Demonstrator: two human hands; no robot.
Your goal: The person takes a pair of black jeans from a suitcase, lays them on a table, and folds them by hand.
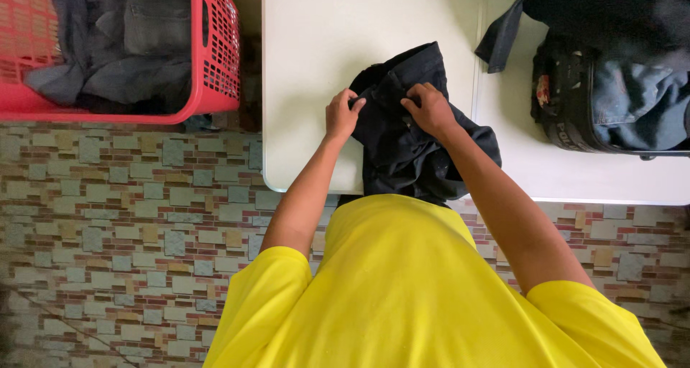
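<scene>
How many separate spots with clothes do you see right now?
3. A dark garment under both hands on the white table; a heap in the red basket at left; a pile at the table's right end. Single pieces inside the heaps can't be counted.

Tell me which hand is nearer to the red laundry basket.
Left. The left hand grips the dark garment on the side toward the red laundry basket; the right hand grips it farther away.
</scene>
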